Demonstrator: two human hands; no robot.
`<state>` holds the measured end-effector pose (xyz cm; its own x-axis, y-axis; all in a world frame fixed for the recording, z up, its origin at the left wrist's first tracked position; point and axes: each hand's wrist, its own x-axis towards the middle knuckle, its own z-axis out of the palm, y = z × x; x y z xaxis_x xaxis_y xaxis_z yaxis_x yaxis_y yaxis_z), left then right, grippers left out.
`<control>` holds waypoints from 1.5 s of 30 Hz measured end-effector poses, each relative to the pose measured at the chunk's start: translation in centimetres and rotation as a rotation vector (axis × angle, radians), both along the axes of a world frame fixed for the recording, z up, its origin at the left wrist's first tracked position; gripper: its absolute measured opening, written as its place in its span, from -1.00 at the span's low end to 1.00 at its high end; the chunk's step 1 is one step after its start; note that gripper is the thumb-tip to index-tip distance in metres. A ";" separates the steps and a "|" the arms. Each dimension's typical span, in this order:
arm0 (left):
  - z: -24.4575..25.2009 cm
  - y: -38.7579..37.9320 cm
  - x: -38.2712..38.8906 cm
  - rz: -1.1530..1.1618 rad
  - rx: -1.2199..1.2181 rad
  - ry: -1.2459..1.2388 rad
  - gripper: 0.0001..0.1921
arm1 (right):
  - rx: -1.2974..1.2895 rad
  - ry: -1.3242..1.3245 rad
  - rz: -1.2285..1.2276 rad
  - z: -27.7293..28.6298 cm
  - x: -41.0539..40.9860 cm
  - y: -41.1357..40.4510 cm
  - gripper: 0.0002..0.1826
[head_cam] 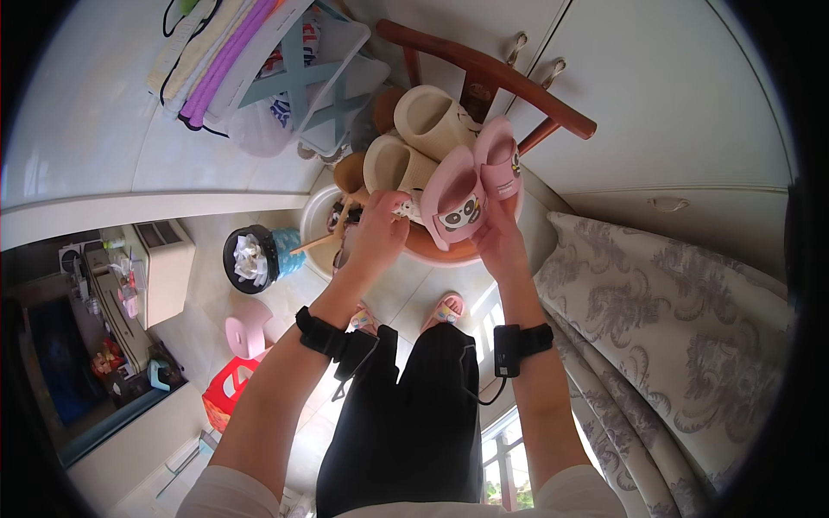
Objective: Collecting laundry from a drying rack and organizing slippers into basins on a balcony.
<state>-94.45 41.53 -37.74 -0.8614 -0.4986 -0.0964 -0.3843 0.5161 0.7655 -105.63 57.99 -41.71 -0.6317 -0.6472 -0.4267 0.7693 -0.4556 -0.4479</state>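
Observation:
My right hand (502, 246) grips a pair of pink slippers from below at their toe ends. The nearer pink slipper (453, 201) bears a panda picture, and the other pink slipper (502, 158) sits close beside it. My left hand (379, 233) has its fingers curled at the toe of a cream slipper (395, 162); its fingertips are partly hidden. Behind that lies a second cream slipper (434, 116). Brown slippers (350, 175) show at their left. Under the footwear is a rounded orange-brown surface (447, 249), in front of a curved wooden chair back (479, 58).
A white basin (312, 226) holds shoes and a wooden stick (317, 243). Left of it stands a lined waste bin (249, 259). A folding rack (304, 78) is at upper left, white cabinet doors (647, 97) behind, and a patterned curtain (647, 311) at right.

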 end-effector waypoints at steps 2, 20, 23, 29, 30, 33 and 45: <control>-0.1 -0.2 0.1 -0.005 -0.019 0.021 -0.72 | -0.038 -0.058 0.031 0.3 -0.4 -0.5 -0.55; 2.3 4.3 1.7 -0.104 0.212 0.078 -0.36 | -0.348 -0.291 -0.174 3.6 0.2 -1.3 -0.64; 3.1 5.0 1.2 0.007 0.287 0.311 -0.33 | -0.329 -0.244 -0.199 6.9 1.9 -1.9 -0.64; 2.9 3.4 2.0 0.394 0.647 0.516 -0.49 | 0.148 0.325 0.143 11.0 3.8 -1.2 -0.66; 2.6 2.9 2.3 0.395 0.754 0.531 -0.57 | 0.258 0.433 0.101 11.1 3.7 -1.1 -0.74; 2.7 2.0 4.0 0.438 1.288 0.560 -0.61 | 0.345 0.300 0.037 10.6 2.0 0.3 -0.89; 4.7 2.7 7.8 0.010 0.693 0.223 -0.58 | -0.442 -0.406 0.345 10.7 8.4 1.7 -0.77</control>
